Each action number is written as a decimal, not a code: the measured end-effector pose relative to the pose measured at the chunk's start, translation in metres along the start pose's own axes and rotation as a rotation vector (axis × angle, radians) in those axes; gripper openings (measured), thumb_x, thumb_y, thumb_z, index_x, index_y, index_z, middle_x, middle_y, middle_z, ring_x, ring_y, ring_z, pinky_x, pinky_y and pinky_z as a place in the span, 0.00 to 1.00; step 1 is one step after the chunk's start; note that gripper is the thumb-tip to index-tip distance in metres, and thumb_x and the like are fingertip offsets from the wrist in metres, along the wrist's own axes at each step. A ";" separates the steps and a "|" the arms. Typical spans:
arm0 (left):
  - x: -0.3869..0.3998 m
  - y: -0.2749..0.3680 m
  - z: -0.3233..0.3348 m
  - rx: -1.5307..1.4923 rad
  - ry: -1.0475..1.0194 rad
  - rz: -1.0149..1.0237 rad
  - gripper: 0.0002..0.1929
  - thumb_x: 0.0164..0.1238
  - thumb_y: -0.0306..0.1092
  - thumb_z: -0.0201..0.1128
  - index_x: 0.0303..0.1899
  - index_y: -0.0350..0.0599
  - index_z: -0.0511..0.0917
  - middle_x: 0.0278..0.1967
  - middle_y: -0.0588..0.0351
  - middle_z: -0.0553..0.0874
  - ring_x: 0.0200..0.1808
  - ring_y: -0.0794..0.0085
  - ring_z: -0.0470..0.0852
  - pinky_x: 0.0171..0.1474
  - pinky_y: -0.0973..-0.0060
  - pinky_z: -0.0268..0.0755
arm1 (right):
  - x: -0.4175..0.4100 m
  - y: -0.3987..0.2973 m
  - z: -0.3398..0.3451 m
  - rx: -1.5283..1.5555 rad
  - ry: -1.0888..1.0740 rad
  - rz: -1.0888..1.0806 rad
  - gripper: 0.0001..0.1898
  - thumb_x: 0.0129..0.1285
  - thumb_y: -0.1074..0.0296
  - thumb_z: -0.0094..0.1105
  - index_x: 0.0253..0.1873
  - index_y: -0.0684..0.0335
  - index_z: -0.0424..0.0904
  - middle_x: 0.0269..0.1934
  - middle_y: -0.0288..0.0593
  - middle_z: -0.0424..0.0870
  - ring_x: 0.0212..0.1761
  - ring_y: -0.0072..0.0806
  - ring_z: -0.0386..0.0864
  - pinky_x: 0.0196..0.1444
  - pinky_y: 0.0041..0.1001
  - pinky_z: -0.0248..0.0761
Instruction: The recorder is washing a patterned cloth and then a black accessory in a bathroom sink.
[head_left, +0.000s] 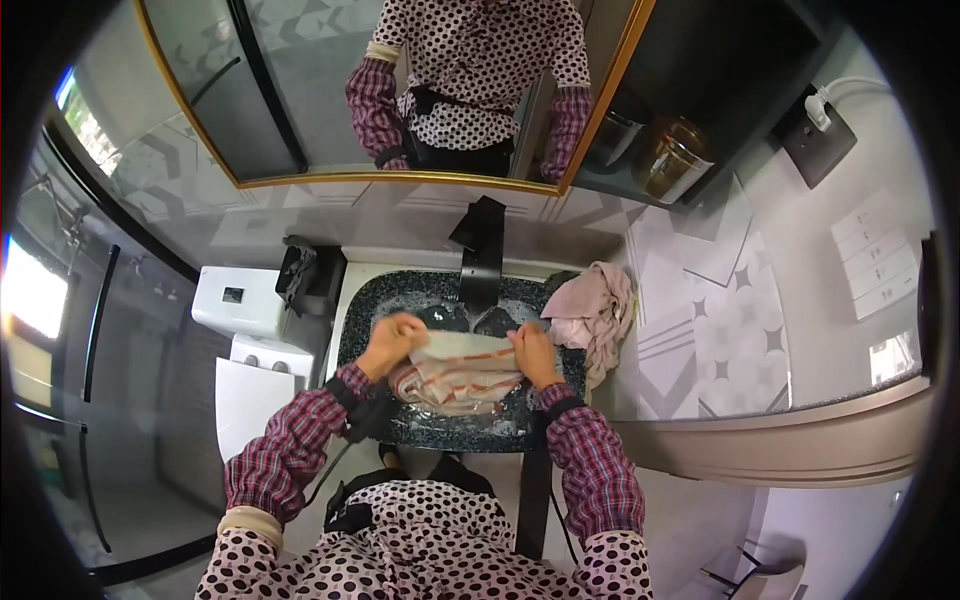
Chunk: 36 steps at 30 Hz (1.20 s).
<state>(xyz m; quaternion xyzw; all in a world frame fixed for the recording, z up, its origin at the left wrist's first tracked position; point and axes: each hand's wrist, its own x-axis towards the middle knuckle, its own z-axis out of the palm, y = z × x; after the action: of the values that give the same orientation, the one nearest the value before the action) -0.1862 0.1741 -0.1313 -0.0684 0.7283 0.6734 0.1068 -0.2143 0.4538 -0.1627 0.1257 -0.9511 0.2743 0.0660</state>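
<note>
A wet white cloth with orange-red stripes (465, 375) lies bunched in the dark speckled sink (450, 439), its upper edge drawn out between my hands. My left hand (391, 345) grips that edge at its left end. At the right end, my right hand (535, 352) pinches the cloth between thumb and fingers. Water runs from the black faucet (481, 270) just beyond the cloth. Suds and water show around it in the basin.
A heap of pinkish-beige cloth (596, 311) hangs over the sink's right rim. A black bin (322, 277) with a grey cloth (298, 266) and a white toilet (247, 300) stand at left. Behind the faucet is a gold-framed mirror (405, 180).
</note>
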 end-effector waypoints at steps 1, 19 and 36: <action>0.009 -0.019 -0.016 -0.039 0.090 0.098 0.15 0.51 0.21 0.62 0.44 0.37 0.76 0.32 0.59 0.79 0.25 0.78 0.73 0.28 0.84 0.68 | 0.001 -0.004 0.001 0.007 -0.006 -0.009 0.13 0.57 0.60 0.53 0.35 0.66 0.69 0.28 0.51 0.77 0.31 0.46 0.77 0.34 0.41 0.70; -0.017 -0.015 0.058 0.560 -0.100 0.758 0.10 0.57 0.30 0.57 0.41 0.44 0.75 0.35 0.56 0.81 0.33 0.72 0.79 0.36 0.75 0.73 | -0.017 -0.100 0.025 0.346 0.096 -0.327 0.12 0.60 0.62 0.49 0.42 0.64 0.72 0.36 0.50 0.68 0.42 0.45 0.68 0.44 0.37 0.63; -0.027 -0.028 -0.017 -0.087 0.058 -0.010 0.33 0.51 0.26 0.65 0.60 0.33 0.60 0.53 0.51 0.72 0.52 0.68 0.71 0.52 0.76 0.67 | -0.014 -0.012 0.025 0.076 -0.075 0.417 0.13 0.54 0.67 0.56 0.43 0.65 0.72 0.34 0.51 0.76 0.33 0.43 0.76 0.36 0.34 0.68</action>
<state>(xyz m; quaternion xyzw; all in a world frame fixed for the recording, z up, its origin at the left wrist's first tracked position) -0.1547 0.1539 -0.1508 -0.0961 0.7007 0.7017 0.0861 -0.1985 0.4334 -0.1806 -0.0611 -0.9473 0.3129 -0.0324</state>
